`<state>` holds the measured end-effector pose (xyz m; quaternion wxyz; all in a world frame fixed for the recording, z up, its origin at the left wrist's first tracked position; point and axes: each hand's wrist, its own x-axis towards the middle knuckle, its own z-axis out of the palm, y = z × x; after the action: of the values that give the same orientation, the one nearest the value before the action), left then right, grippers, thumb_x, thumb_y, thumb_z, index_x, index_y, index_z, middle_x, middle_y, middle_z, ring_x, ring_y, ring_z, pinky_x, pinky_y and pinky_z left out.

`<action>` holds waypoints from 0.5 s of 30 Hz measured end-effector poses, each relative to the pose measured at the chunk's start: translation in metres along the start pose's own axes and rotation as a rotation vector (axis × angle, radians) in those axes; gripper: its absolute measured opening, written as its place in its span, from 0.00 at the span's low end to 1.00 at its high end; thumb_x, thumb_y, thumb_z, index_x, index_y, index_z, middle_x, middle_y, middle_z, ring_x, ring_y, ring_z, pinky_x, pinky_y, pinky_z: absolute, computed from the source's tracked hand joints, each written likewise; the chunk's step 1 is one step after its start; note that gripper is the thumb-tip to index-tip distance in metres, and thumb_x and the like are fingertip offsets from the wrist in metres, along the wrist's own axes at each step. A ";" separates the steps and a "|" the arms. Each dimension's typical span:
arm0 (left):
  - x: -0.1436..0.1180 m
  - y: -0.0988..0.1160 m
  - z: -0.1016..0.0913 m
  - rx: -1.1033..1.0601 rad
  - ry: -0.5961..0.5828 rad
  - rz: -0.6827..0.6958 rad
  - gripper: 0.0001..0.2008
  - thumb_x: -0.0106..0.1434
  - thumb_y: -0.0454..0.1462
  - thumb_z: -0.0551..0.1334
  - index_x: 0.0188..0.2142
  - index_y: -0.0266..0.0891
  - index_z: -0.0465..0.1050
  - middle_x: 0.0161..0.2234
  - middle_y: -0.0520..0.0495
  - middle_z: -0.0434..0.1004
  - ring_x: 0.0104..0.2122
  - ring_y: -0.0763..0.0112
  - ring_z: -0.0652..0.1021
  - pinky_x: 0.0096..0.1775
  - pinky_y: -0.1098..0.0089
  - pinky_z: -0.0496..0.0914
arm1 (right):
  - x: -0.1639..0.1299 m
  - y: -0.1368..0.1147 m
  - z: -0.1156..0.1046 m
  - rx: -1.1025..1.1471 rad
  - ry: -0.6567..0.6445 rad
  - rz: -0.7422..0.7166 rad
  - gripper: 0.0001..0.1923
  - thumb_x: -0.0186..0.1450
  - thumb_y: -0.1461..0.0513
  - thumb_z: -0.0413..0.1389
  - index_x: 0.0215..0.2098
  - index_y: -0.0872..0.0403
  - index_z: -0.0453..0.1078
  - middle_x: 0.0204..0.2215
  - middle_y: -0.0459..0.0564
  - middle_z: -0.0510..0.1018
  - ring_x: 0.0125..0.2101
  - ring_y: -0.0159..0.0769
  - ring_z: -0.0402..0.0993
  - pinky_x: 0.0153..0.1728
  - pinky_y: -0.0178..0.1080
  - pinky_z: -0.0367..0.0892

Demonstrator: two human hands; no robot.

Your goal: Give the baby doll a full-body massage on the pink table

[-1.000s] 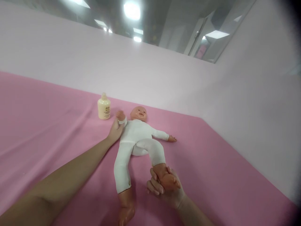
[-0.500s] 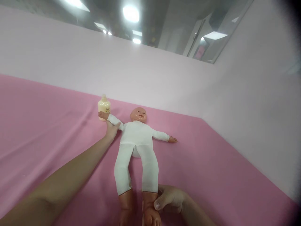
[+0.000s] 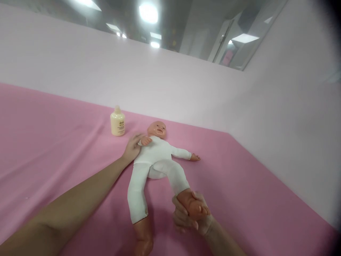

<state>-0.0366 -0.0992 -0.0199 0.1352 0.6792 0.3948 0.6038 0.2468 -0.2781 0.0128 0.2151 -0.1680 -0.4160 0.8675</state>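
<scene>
- Spreading across the lower view, the pink cover (image 3: 239, 192) meets a pale wall (image 3: 191, 89), with a shiny glass panel (image 3: 197, 35) above; none of these has shifted in any way that matters.
- The doll (image 3: 152, 153) lies on its back on the cover, head towards the wall and feet towards the person. Its trunk has stayed put while two limbs have changed, so the movement appears confined to a diagonal pair.
- The leg (image 3: 174, 176) on the person's right, straight half a second ago, is now bent and swung outward; the other leg (image 3: 137, 193) lies extended, its foot partly cut off by the lower edge.
- The right hand (image 3: 185, 219) is wrapped round that bent leg's ankle, fingers curled in firmly under the foot (image 3: 196, 209).
- The left hand (image 3: 132, 147) is closed about the doll's wrist (image 3: 140, 142) on the person's left; its fingers are blurred and the thumb cannot be made out.
- The bottle (image 3: 117, 122) stands upright just beyond the left hand, apart from it. Half a second ago the doll's outstretched arm partly covered it; now it shows whole.
- The doll's small hand (image 3: 146, 140) has come in over the upper chest. A similar folded pose showed one second ago, with a stretch between, so this looks like the inward half of a repeated in-and-out motion.
</scene>
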 end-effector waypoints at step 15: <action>-0.002 0.010 -0.001 0.275 -0.333 0.241 0.30 0.58 0.25 0.50 0.51 0.53 0.77 0.56 0.48 0.73 0.58 0.60 0.68 0.59 0.52 0.60 | 0.013 -0.008 0.005 0.270 0.354 0.116 0.25 0.62 0.42 0.53 0.25 0.54 0.60 0.13 0.36 0.51 0.16 0.23 0.35 0.17 0.28 0.34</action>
<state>-0.0342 -0.1078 -0.0148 0.0317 0.8235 0.3620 0.4357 0.2356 -0.2702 0.0205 0.2552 -0.3108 -0.2413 0.8832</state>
